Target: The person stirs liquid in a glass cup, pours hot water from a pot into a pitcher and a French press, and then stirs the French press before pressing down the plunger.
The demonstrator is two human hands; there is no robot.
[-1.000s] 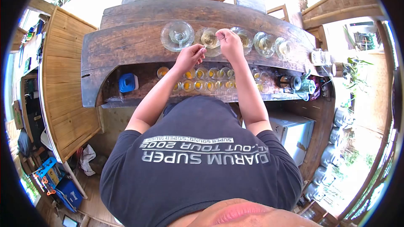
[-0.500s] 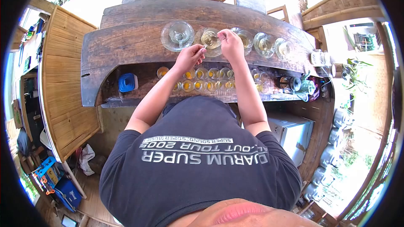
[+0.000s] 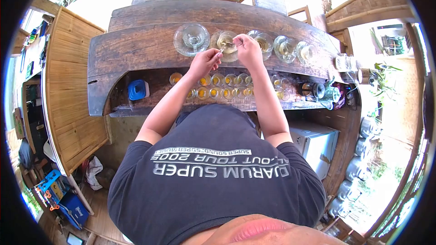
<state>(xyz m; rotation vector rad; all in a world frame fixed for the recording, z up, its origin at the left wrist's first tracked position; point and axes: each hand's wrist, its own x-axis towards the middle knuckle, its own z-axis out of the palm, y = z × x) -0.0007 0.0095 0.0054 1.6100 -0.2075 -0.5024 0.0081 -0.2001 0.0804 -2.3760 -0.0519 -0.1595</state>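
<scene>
A clear glass cup with pale liquid stands on a glass saucer on the wooden counter. My left hand is closed at its near side, fingertips pinched on what looks like the cup's handle. My right hand is closed above the cup's right rim, pinching a thin spoon whose lower end is in the cup. To the left, another glass cup sits on its own saucer. On the right are several more glass cups on saucers, the nearest partly behind my right hand.
Below the counter top, a shelf holds rows of small glasses with yellow contents. A blue-lidded container stands at the shelf's left. Glass jars stand at the counter's right end, and a woven panel is at left.
My right hand has shifted slightly at the cup's rim, and the spoon's end sits at a different angle in the cup. My left hand stays almost where it was.
</scene>
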